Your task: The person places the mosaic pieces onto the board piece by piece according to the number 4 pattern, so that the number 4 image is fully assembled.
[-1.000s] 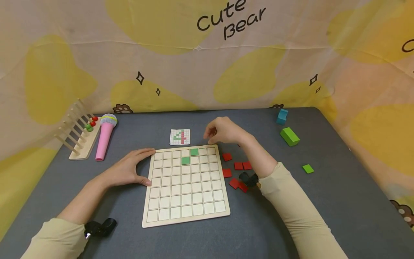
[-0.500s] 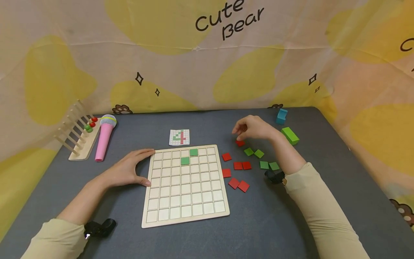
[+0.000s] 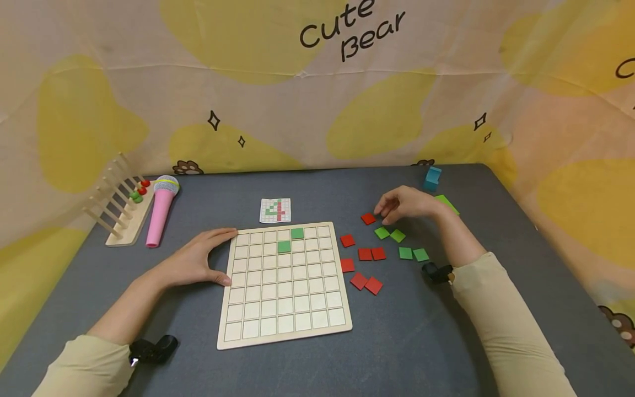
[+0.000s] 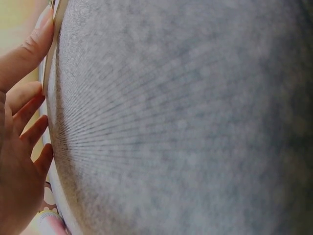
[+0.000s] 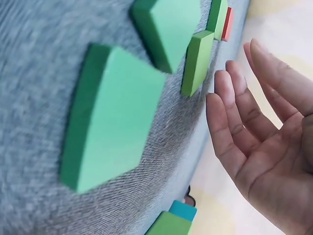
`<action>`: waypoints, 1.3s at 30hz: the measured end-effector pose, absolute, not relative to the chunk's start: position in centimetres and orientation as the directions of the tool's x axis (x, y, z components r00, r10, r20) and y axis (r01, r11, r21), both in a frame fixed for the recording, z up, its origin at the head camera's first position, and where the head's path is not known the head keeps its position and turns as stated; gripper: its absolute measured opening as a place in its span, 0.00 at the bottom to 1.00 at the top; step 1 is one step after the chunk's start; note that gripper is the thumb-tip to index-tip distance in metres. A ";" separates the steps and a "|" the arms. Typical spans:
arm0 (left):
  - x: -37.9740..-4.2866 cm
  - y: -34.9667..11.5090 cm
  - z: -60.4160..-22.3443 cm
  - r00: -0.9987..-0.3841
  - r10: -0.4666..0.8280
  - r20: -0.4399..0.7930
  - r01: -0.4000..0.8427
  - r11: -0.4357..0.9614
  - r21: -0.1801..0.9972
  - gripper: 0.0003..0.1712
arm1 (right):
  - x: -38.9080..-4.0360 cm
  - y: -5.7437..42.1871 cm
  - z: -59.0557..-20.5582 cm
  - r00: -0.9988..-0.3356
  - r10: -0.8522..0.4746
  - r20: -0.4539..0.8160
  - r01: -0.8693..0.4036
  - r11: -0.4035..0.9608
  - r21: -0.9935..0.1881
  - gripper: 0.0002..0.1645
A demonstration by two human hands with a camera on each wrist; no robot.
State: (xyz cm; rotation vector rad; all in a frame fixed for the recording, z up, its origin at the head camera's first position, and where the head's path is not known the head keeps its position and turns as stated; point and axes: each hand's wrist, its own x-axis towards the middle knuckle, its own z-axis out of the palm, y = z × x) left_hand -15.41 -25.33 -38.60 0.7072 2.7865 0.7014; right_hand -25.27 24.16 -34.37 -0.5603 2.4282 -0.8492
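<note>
My left hand [image 3: 197,258] rests at the left edge of a wooden grid board [image 3: 278,333], thumb and fingers spread along its rim. Two green tiles sit in the board's upper cells, one of them a green tile [image 3: 297,234] in the top row. My right hand [image 3: 408,203] hovers above several loose green tiles [image 3: 398,236] right of the board, fingers loosely bent. In the right wrist view that hand [image 5: 264,127] holds nothing, and green tiles [image 5: 117,122] lie close by. A red tile [image 3: 368,219] lies just left of its fingertips.
Several red tiles [image 3: 365,254] lie along the board's right side. A small pattern card [image 3: 275,210] lies behind the board. At the left are a pink microphone [image 3: 160,215] and a pegged wooden rack [image 3: 130,220]. Green [image 3: 447,203] and blue blocks [image 3: 432,178] stand at the back right.
My right hand has moved right, from the board's top right corner to over the loose green tiles. My left hand has stayed at the board's edge.
</note>
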 end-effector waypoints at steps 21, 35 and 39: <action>-15.3 -25.3 -38.5 -0.870 0.490 -0.062 0.402 0.775 0.488 0.62 | -25.1 24.2 -35.1 -0.713 -0.582 -0.390 -0.182 0.692 -0.699 0.18; -15.2 -25.2 -38.3 -0.871 0.487 -0.066 0.397 0.777 0.488 0.62 | -25.0 23.7 -35.3 -0.718 -0.574 -0.393 -0.230 0.730 -0.644 0.17; -15.3 -25.2 -38.3 -0.871 0.488 -0.063 0.400 0.777 0.487 0.62 | -25.0 23.6 -35.3 -0.713 -0.587 -0.384 -0.274 0.737 -0.618 0.15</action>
